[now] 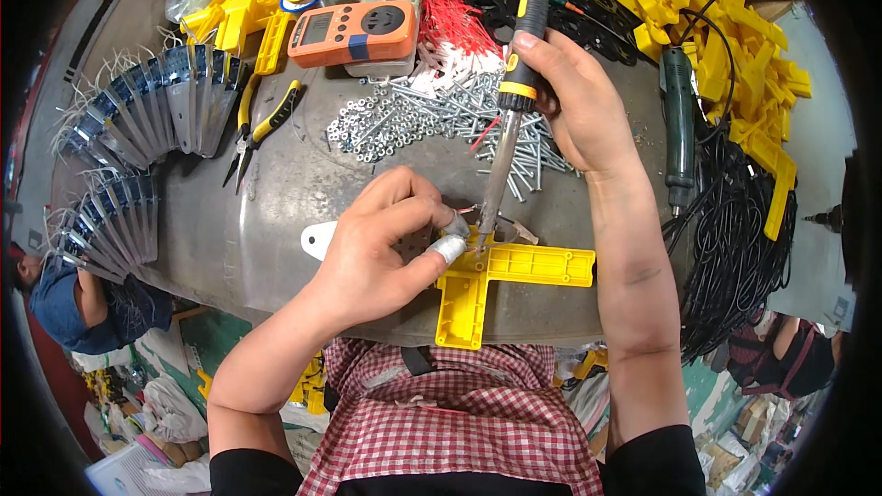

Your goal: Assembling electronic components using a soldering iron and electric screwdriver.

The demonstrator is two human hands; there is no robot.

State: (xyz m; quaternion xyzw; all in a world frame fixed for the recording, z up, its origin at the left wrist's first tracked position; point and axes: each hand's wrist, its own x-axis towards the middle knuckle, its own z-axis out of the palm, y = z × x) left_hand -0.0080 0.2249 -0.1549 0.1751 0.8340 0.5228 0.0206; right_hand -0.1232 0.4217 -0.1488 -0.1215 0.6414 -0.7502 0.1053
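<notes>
My right hand (574,96) grips a soldering iron (523,41) by its black and yellow handle. The iron points down, its tip over the middle of a yellow plastic housing (542,265) near the table's front edge. Beside that tip, my left hand (390,243) is closed in a pinch, with thumb and finger ends wrapped in pale tape. A thin wire (469,209) shows at these fingertips; what lies between them is mostly hidden. Under the left hand a metal plate (318,241) with a rounded, holed end sticks out.
Pliers (246,133), an orange multimeter (354,34), loose nuts (372,124), screws (528,152) and red wires (455,23) lie beyond my hands. Fanned metal blades (138,110) stand left. An electric screwdriver (678,129), black cables (735,257) and yellow housings (712,18) crowd the right.
</notes>
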